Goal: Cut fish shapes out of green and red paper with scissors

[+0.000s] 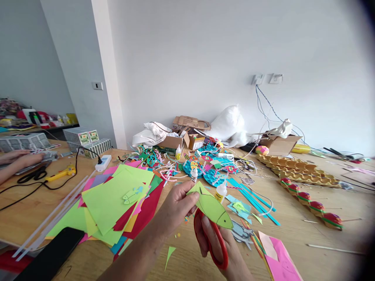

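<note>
A piece of green paper (211,207) with a fish drawn on it, its right end cut to a rounded outline, is pinched at its upper left by my left hand (183,200). Red-handled scissors (219,249) are held in my right hand (215,238), just below the paper. The scissor blades are hidden behind the green paper. Beneath my hands a thin green offcut (169,255) lies on the wooden table (187,269). Grey-blue paper fish (242,233) lie to the right of my right hand.
Colored sheets (114,195) and a black phone (52,253) lie left. Glue bottles (221,191) stand beyond my hands. Egg cartons (299,169), a red-and-green carton strip (316,206) and pink paper (281,257) are right. Another person's hands (23,160) work far left.
</note>
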A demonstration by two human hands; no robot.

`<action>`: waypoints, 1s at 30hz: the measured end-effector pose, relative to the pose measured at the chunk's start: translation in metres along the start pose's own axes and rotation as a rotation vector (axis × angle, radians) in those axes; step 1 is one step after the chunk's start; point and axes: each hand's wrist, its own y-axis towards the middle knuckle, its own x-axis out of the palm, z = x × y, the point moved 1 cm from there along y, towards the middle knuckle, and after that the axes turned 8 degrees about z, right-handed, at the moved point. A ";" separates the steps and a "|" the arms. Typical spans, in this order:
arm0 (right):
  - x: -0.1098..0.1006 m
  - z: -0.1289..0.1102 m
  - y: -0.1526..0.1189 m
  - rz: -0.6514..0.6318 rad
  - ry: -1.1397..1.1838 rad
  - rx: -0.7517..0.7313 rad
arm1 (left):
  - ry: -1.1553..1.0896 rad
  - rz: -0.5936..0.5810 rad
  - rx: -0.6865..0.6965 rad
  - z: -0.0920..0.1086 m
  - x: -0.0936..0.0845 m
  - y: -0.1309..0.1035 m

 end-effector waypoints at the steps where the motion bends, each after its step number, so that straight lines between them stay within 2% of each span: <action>1: 0.000 0.001 0.000 0.005 0.004 0.006 | 0.007 0.002 0.001 0.000 0.000 0.000; 8: 0.001 0.005 0.000 -0.008 -0.020 0.042 | 0.058 0.062 0.024 -0.003 -0.003 0.002; 15: -0.002 0.000 0.000 0.007 -0.059 0.031 | 0.096 0.019 0.044 0.005 0.000 0.000; 22: -0.002 -0.006 0.001 0.058 -0.107 0.001 | 0.083 0.031 0.038 0.006 0.000 -0.001; 30: -0.001 -0.005 0.000 0.073 -0.098 0.057 | 0.066 0.027 -0.003 0.006 -0.001 0.000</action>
